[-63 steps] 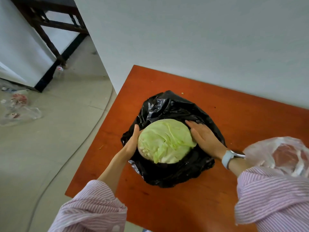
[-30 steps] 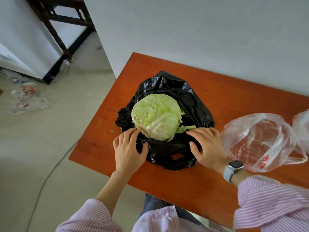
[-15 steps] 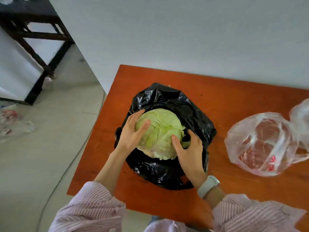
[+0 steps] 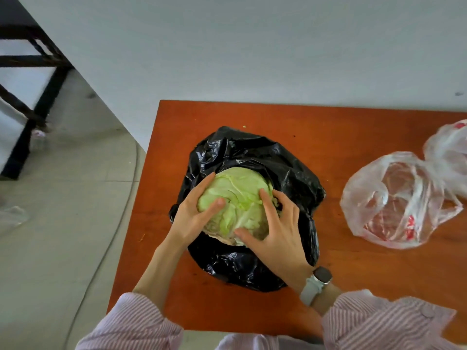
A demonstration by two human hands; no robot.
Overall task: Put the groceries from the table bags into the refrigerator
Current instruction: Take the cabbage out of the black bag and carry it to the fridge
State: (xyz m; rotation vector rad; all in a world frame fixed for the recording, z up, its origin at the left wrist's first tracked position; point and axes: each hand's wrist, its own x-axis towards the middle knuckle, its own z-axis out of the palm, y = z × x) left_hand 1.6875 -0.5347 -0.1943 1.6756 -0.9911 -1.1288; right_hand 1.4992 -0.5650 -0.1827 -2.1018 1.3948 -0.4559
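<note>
A pale green cabbage (image 4: 238, 198) sits in the mouth of a crumpled black plastic bag (image 4: 285, 168) on the orange-brown table (image 4: 328, 122). My left hand (image 4: 194, 213) grips the cabbage's left side, thumb on top. My right hand (image 4: 275, 231) clasps its right and near side, fingers spread over the leaves; a pale watch is on that wrist. The cabbage's underside is hidden in the bag. The refrigerator is not in view.
A clear plastic bag (image 4: 394, 198) with reddish contents lies on the table to the right, another clear bag (image 4: 452, 152) behind it. A white wall runs behind the table. Left of the table's edge is grey floor, with a dark wooden frame (image 4: 38, 61) at the far left.
Both hands went from the bag's near edge onto the cabbage and now grip it from both sides. The black bag has been pushed down around it.
</note>
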